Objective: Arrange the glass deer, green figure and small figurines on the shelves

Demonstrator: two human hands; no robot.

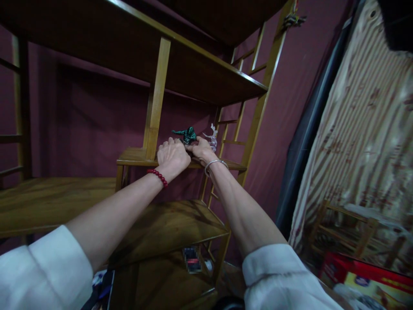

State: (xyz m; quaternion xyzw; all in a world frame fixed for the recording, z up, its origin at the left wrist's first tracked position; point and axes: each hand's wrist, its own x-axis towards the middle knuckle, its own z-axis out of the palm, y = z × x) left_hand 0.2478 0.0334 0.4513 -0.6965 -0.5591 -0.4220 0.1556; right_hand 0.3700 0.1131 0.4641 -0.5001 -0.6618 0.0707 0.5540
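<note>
**Left hand and right hand found at dark green patterned glossy ornament on upper right of shelving**

The ornament is seen between the two hands, at a small raised brown wooden shelf. Its base is hidden by the fingers; whether it is rested on the shelf or lifted cannot be told. The left hand is seen from the back, its fingers curled out of sight; the right hand is narrowed, with a finger set against the ornament's right side. Whether a firm grip is held by either cannot be told.

Close by on the right, a clear, pinkish antlered figurine is partly covered by the right hand. The left side is bounded by a square light-wood upright; overhead, the space is closed by a long dark wooden upper shelf. The right end is closed by a honey-coloured wooden end post, to which a bundle of cords is fixed.

Below, the broad brown wooden lower shelf is partly screened by the forearms. Further down, a dark item with a red band is noted, its detail blurred. At far right, a cream striped curtain and a red-and-yellow box are observed.
</note>
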